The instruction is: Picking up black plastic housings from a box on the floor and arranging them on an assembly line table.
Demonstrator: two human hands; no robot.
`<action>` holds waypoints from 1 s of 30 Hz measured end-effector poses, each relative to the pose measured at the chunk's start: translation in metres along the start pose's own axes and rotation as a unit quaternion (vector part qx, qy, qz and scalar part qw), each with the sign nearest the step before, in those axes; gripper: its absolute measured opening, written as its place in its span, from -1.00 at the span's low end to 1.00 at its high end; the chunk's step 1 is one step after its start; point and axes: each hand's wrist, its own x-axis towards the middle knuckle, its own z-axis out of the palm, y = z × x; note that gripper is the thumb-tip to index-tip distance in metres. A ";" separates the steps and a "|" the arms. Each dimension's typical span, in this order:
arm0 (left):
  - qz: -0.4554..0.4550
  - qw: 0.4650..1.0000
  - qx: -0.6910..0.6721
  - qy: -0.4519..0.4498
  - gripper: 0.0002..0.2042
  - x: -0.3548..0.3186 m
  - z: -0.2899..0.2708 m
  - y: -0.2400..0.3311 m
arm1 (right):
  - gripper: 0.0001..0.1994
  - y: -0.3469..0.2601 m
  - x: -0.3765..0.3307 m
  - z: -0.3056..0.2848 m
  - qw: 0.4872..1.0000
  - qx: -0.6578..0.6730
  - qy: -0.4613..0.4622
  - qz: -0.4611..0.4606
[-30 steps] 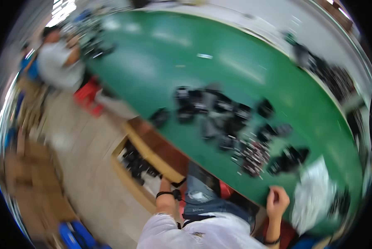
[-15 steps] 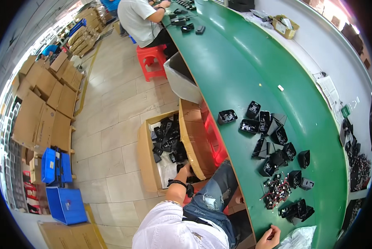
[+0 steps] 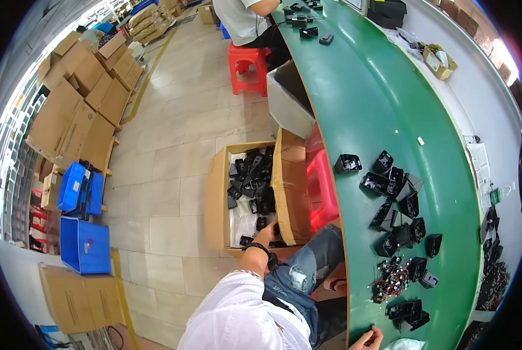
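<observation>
My left hand reaches down into an open cardboard box on the floor beside my leg. Its fingers are among black plastic housings and partly hidden, so their grip does not show. At the near edge of the green table rests my right hand, its fingers curled in with nothing visible in them. A clear plastic bag lies just beside it. Farther up the table are several black housings, some open side up, and a tangle of small wired parts.
A red stool stands between the box and the table. Beyond it is a bin with a pale liner. A person sits on another red stool farther along. Blue crates and stacked cartons line the left side.
The whole view has shifted, with box and table now farther right. My left hand stays in the box. My right hand sits lower in the picture, partly cut off.
</observation>
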 end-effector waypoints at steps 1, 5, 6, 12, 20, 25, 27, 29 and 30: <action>-0.022 1.000 0.003 -0.001 -0.36 0.003 0.018 -0.017 | -0.85 0.000 -0.004 0.002 1.000 -0.014 0.012 0.017; 0.061 0.971 0.231 -0.017 -0.30 0.003 0.012 -0.022 | -0.85 -0.002 -0.005 0.001 0.999 -0.028 0.013 0.030; 0.121 0.906 0.400 -0.065 -0.25 0.017 -0.004 -0.019 | -0.85 0.000 -0.003 0.001 0.999 -0.022 0.002 0.025; -0.100 0.985 0.122 0.076 -0.21 0.042 0.029 -0.032 | -0.84 0.000 -0.006 0.003 0.999 -0.036 0.021 0.029; -0.135 0.985 0.095 0.042 -0.08 -0.012 0.047 -0.014 | -0.79 -0.004 -0.007 0.004 0.996 -0.057 0.025 0.063; 0.155 0.682 0.704 0.123 0.02 0.037 -0.012 -0.019 | -0.82 0.029 -0.005 0.007 0.998 -0.014 0.020 0.061; 0.072 0.850 0.521 0.032 0.02 0.048 -0.013 -0.024 | -0.84 0.044 -0.007 0.010 0.998 0.022 0.043 0.043; 0.083 0.919 0.382 -0.050 -0.02 0.036 -0.039 -0.021 | -0.84 0.046 -0.003 0.010 0.999 0.037 0.023 0.022; 0.064 0.922 0.378 -0.055 -0.02 0.010 -0.018 -0.035 | -0.84 0.047 -0.006 0.014 0.999 0.019 0.027 0.016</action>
